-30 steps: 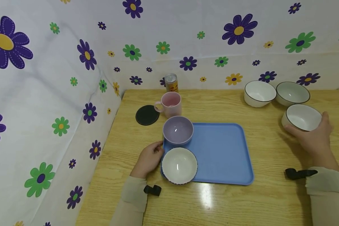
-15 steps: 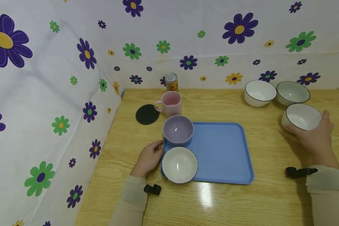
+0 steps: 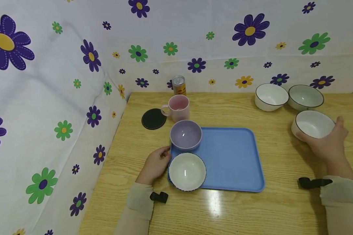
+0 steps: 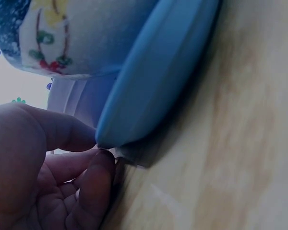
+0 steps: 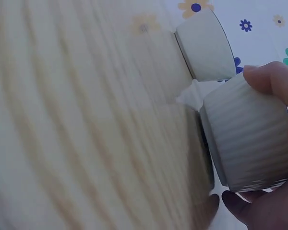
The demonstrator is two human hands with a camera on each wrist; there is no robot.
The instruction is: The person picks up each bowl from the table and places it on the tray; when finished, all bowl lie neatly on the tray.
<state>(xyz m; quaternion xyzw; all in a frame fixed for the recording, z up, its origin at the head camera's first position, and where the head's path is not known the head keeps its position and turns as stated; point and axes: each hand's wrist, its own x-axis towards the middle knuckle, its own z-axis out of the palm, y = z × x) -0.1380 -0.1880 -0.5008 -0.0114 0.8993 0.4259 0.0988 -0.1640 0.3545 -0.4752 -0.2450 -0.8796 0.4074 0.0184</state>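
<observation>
My right hand (image 3: 329, 142) grips a white bowl (image 3: 311, 122) with a dark rim at the right of the table, thumb on one side and fingers round the other. In the right wrist view this bowl (image 5: 249, 134) shows a ribbed outside, its base close over the wood. At the left edge of the blue tray (image 3: 229, 156), my left hand (image 3: 155, 164) pinches the rim; the left wrist view shows thumb and fingertips meeting at the tray's corner (image 4: 149, 91). On the tray's left side sit a purple bowl (image 3: 185, 134) and, nearer me, a cream bowl (image 3: 187, 171) with a patterned rim.
Behind the held bowl stand another white bowl (image 3: 271, 97) and a grey-green bowl (image 3: 306, 97), both dark-rimmed. A pink mug (image 3: 179, 109) stands behind the purple bowl, with a can (image 3: 179, 85) beyond it and a black round coaster (image 3: 153, 119) beside it. Flowered cloth borders the table's back and left.
My right hand has shifted the white bowl slightly toward me and to the left, opening a small gap to the grey-green bowl. The left hand and tray have stayed in place.
</observation>
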